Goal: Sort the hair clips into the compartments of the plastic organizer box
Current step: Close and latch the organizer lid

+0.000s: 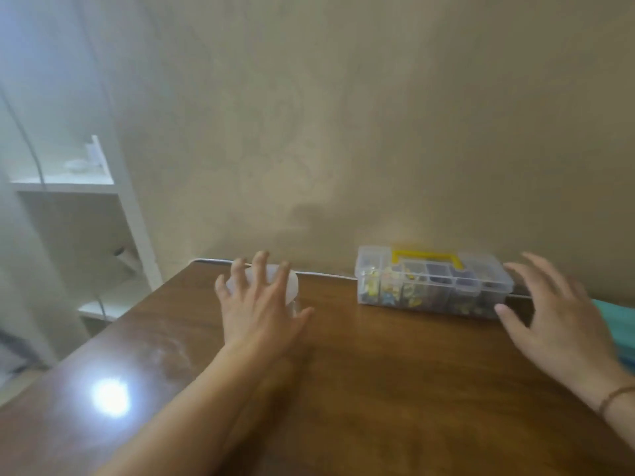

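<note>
Organizer box [433,282] of clear plastic, with a yellow handle [427,258] on its closed lid, sits at the far edge of the wooden table [395,379], against the beige wall [343,115]. Small colourful pieces fill its compartments; blur keeps me from telling single hair clips apart. A white cable [323,274] runs along the wall to the left of the box.

Just right of the box, the right hand [556,314] hovers with fingers spread and relaxed, gripping nothing; its thumb tip lies near the box's front right corner, and whether it touches the plastic I cannot tell. A thin bracelet [615,396] circles that wrist, and a patch of teal cloth [618,324] shows behind the hand, further right of the box.

Well to the left of the box, the left hand [261,304] is splayed over a translucent round container [271,280], fingers arched above its top; they look poised around it rather than clamped, so it holds nothing firmly that I can see. Further left still, beyond the table edge, stands a white shelf unit [86,187]
</note>
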Demonstrator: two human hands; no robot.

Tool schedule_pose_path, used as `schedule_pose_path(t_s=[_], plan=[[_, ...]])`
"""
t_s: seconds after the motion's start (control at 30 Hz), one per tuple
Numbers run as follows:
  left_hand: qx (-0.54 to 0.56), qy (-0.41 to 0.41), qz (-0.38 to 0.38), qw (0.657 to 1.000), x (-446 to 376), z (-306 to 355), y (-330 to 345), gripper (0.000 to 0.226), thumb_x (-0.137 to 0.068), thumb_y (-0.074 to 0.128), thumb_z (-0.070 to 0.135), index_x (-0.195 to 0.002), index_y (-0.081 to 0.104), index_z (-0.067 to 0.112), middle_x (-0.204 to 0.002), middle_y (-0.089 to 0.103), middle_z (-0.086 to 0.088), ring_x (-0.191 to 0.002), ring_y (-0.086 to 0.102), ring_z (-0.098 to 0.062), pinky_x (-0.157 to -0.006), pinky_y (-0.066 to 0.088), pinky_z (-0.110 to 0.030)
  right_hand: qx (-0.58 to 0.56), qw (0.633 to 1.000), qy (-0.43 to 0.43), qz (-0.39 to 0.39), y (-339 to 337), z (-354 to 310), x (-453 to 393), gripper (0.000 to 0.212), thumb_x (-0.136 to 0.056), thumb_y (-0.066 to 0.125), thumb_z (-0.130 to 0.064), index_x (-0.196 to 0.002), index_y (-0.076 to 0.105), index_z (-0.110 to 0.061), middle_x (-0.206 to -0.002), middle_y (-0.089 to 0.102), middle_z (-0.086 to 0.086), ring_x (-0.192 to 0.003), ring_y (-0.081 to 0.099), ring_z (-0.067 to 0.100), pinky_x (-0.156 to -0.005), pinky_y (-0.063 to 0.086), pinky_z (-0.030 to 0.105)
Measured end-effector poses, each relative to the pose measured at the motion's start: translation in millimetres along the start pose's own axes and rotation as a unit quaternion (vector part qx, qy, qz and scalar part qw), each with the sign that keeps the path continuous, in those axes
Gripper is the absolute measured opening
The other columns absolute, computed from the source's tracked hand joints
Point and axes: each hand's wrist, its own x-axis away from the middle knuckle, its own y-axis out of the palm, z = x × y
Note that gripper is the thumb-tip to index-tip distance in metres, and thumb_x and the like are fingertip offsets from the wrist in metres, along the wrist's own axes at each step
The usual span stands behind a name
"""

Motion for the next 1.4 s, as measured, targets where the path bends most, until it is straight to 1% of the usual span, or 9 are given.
schedule_pose_path(t_s=[0.17, 0.4, 0.5, 0.77, 0.83, 0.9, 1.0, 1.17, 1.4], plan=[[0.193, -0.126, -0.08, 0.97, 6.4, -20.4, 0.2, 0.079, -0.067, 0.066, 0.071, -0.137, 0.047, 0.038, -0.15, 0.026, 0.003, -0.132, 0.032, -0.029, -0.093, 0.044, -0.041, 0.017, 0.997, -0.05, 0.051, -8.6, -3.6, 32.3, 0.053, -0.08, 0.059, -0.038, -0.129, 0.047, -0.022, -0.142, 0.04, 0.008, -0.131, 0.035, 0.034, -0.102, 0.037, 0.055], [0.302, -0.074, 0.04, 0.95, -26.9, 3.3, -26.9, 0.077, -0.06, 0.078, 0.061, -0.129, 0.057, 0.035, -0.141, 0.038, 0.001, -0.127, 0.045, -0.028, -0.102, 0.042, -0.038, 0.035, 0.995, -0.038, 0.088, -31.1, 32.3, 47.2, 0.052, -0.078, 0.051, -0.046, -0.124, 0.052, -0.024, -0.138, 0.042, 0.007, -0.126, 0.038, 0.034, -0.101, 0.036, 0.049], [0.344, -0.021, 0.043, 0.938, -60.1, 45.2, -45.8, 0.08, -0.055, 0.075, 0.066, -0.128, 0.056, 0.039, -0.142, 0.035, 0.005, -0.125, 0.046, -0.021, -0.1, 0.04, -0.031, 0.083, 0.993, 0.015, 0.079, -36.1, 57.9, 46.4, 0.055, -0.074, 0.065, -0.045, -0.123, 0.052, -0.024, -0.138, 0.041, 0.008, -0.123, 0.04, 0.036, -0.094, 0.044, 0.056], [0.335, 0.066, -0.056, 0.938, -84.4, 137.5, -25.0, 0.089, -0.058, 0.075, 0.07, -0.135, 0.049, 0.035, -0.143, 0.029, 0.006, -0.124, 0.048, -0.023, -0.096, 0.047, -0.035, 0.053, 0.97, 0.235, -0.037, -35.3, 86.2, 57.2, 0.094, -0.052, 0.042, -0.093, -0.125, 0.048, -0.033, -0.14, 0.025, -0.004, -0.125, 0.04, 0.036, -0.091, 0.048, 0.052], [0.333, 0.071, -0.065, 0.938, -78.9, 141.5, -15.6, 0.092, -0.058, 0.074, 0.072, -0.137, 0.047, 0.033, -0.145, 0.028, 0.005, -0.125, 0.047, -0.024, -0.095, 0.048, -0.036, 0.034, 0.963, 0.261, -0.053, -33.1, 85.0, 57.7, 0.096, -0.049, 0.041, -0.096, -0.124, 0.044, -0.036, -0.138, 0.019, -0.007, -0.117, 0.051, 0.036, -0.078, 0.053, 0.044], [0.334, 0.067, -0.065, 0.938, -74.0, 142.9, -10.1, 0.098, -0.057, 0.073, 0.073, -0.141, 0.042, 0.033, -0.148, 0.026, 0.006, -0.128, 0.046, -0.026, -0.097, 0.049, -0.04, 0.034, 0.961, 0.269, -0.056, -31.6, 81.8, 57.1, 0.095, -0.049, 0.041, -0.096, -0.122, 0.041, -0.035, -0.134, 0.019, -0.004, -0.1, 0.06, 0.033, -0.055, 0.045, 0.03], [0.364, 0.053, -0.072, 0.927, -69.5, 141.3, -8.6, 0.115, -0.056, 0.079, 0.072, -0.15, 0.023, 0.037, -0.159, 0.011, 0.006, -0.141, 0.032, -0.032, -0.109, 0.041, -0.049, 0.037, 0.962, 0.269, -0.041, -31.3, 76.3, 52.3, 0.085, -0.054, 0.053, -0.088, -0.115, 0.043, -0.031, -0.122, 0.026, 0.0, -0.077, 0.053, 0.026, -0.044, 0.023, 0.019], [0.447, 0.004, -0.02, 0.894, -17.8, 127.2, -1.5, 0.107, -0.074, 0.061, 0.074, -0.154, 0.007, 0.028, -0.16, 0.004, 0.001, -0.148, 0.002, -0.018, -0.12, 0.008, -0.044, 0.027, 0.963, 0.266, -0.04, -22.5, 83.0, 44.5, 0.067, -0.064, 0.07, -0.068, -0.111, 0.043, -0.028, -0.119, 0.032, 0.0, -0.082, 0.045, 0.02, -0.043, 0.024, 0.019], [0.336, -0.04, -0.131, 0.932, 40.6, 88.3, 15.9, 0.091, -0.087, 0.053, 0.065, -0.152, -0.001, 0.031, -0.16, 0.005, -0.002, -0.148, 0.013, -0.03, -0.118, 0.017, -0.046, -0.079, 0.953, 0.289, 0.049, -26.9, 85.5, 29.4, 0.052, -0.063, 0.079, -0.051, -0.099, 0.045, -0.034, -0.108, 0.04, -0.004, -0.084, 0.041, 0.016, -0.052, 0.024, 0.015]])
